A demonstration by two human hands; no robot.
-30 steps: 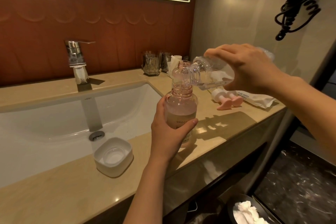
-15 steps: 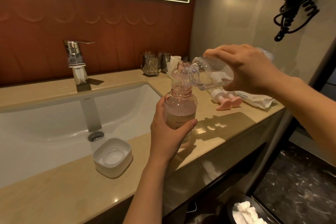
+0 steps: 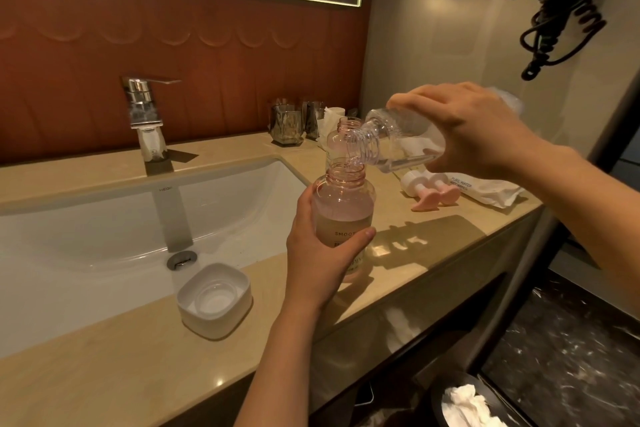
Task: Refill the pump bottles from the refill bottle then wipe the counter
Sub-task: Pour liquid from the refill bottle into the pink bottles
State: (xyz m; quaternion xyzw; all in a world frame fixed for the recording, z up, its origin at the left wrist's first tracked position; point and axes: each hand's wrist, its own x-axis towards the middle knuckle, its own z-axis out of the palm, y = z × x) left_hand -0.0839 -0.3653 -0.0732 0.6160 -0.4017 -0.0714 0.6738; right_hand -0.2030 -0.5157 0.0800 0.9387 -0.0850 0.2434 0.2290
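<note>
My left hand grips a pink pump bottle with its top off, standing upright on the beige counter. My right hand holds the clear refill bottle tipped on its side, its open mouth just over the pink bottle's neck. Clear liquid lies in the refill bottle and the pink bottle is more than half full. A second open pink bottle stands right behind. Two pink and white pump tops lie on the counter to the right.
A white sink with a chrome tap fills the left. A white soap dish sits at the sink's front edge. Glass tumblers stand at the back, a white wipe packet lies at right, and a bin with tissue is below.
</note>
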